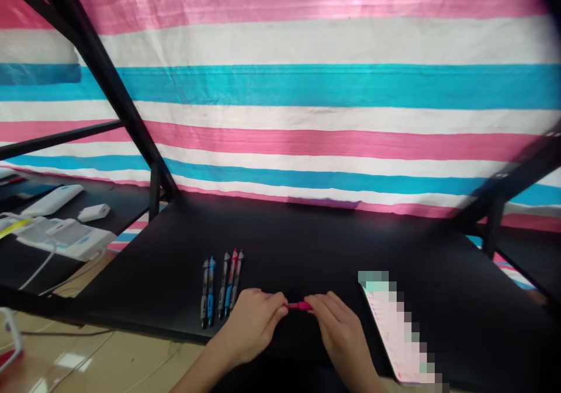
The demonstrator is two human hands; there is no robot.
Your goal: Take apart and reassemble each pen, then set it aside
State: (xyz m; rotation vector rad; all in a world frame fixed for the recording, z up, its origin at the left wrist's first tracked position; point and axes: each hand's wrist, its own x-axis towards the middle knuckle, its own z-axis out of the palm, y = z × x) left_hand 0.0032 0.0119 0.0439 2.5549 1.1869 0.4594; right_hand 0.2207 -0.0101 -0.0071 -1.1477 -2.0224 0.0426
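Both hands meet near the front edge of a black table (307, 241). My left hand (258, 323) is closed on one end of a thin red and pink pen (298, 306). The fingers of my right hand (339, 329) pinch its pink end. Only a short middle stretch of the pen shows between them. Left of my left hand lie several pens side by side, in two groups: a grey one and a blue pen (211, 291) together, then grey ones with a red-tipped pen (231, 282) between them.
A pale pink flat item (390, 329), partly pixelated, lies right of my right hand. White power strips (74, 238) and cables sit on another surface at the left. Black frame bars (118, 101) and a striped sheet (328, 83) stand behind the table.
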